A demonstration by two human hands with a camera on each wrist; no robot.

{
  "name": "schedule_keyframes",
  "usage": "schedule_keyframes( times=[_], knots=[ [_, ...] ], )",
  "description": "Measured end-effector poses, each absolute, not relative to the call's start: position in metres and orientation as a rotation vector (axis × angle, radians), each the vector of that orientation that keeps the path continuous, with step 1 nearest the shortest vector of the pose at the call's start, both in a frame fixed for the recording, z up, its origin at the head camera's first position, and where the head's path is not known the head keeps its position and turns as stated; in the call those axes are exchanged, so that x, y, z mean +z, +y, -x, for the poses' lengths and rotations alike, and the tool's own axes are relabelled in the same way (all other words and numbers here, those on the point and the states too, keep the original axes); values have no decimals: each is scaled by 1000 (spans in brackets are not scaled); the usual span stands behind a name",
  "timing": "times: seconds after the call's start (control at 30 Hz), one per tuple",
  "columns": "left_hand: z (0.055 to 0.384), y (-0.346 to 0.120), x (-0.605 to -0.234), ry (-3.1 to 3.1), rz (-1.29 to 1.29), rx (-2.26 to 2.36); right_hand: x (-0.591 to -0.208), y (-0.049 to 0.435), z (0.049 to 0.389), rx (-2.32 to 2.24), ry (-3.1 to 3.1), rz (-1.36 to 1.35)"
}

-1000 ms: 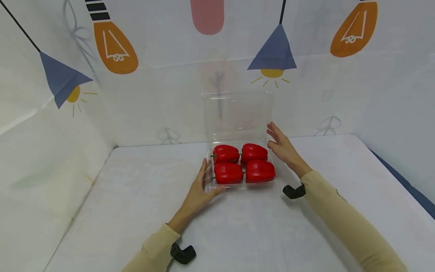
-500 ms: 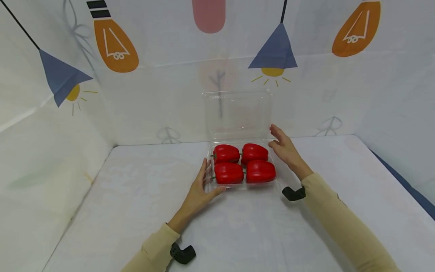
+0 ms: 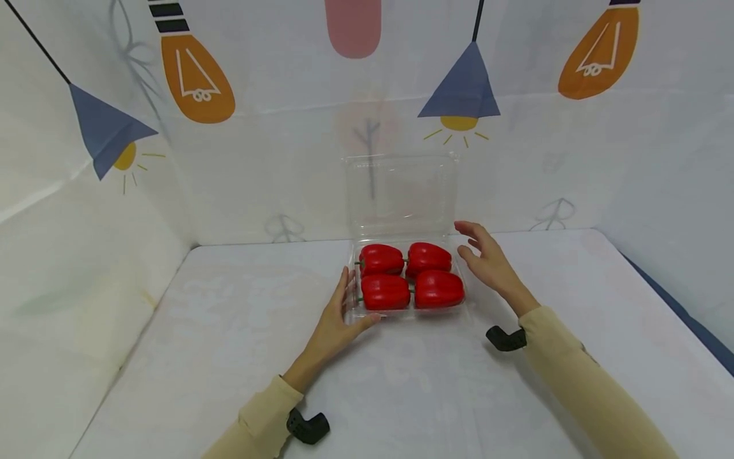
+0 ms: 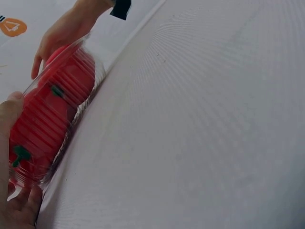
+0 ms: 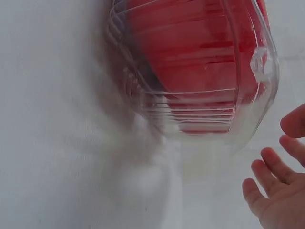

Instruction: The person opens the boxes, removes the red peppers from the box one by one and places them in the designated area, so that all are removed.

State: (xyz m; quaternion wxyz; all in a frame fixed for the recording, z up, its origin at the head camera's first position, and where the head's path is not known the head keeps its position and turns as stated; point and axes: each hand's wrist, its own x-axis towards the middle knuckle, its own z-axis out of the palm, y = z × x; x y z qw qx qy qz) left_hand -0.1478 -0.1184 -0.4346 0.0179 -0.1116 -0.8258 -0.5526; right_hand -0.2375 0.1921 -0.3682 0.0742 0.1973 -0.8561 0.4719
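A clear plastic clamshell box [image 3: 424, 313] stands on the table with its lid [image 3: 404, 194] raised against the back wall. Several red bell peppers [image 3: 439, 289] with green stems lie inside in two rows. My left hand [image 3: 334, 326] holds the box's near-left corner, thumb at the front edge and fingers along the left side; the left wrist view shows the thumb [image 4: 10, 112] at the rim. Just off the box's far-right corner is my right hand [image 3: 487, 262], holding nothing. Its fingers [image 5: 269, 179] are loosely bent and apart from the box in the right wrist view.
The box stands near the back edge of a white-covered table [image 3: 241, 306]. Behind it hangs a white cloth wall [image 3: 275, 159] printed with lamps and bulbs. A black wrist device [image 3: 506, 338] sits below each sleeve.
My right hand has drawn back slightly to the right and toward me from the lid's side, its fingers bending more. The left hand, box and peppers stay in place.
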Motion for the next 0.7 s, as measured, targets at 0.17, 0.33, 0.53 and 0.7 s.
schedule_keyframes(
  times=[0.17,0.33,0.53,0.7],
  knots=[
    [148,-119,-436,-2574,336,-1714,-369,195,231,1316,-2639,-641],
    [148,-119,-436,-2573,337,-1711,-369,194,224,1268,-2694,-663],
    [148,-119,-436,-2566,339,-1722,-370,194,217,1242,-2698,-709],
    [148,-119,-436,-2531,370,-1749,-371,194,210,1223,-2696,-784]
  ],
)
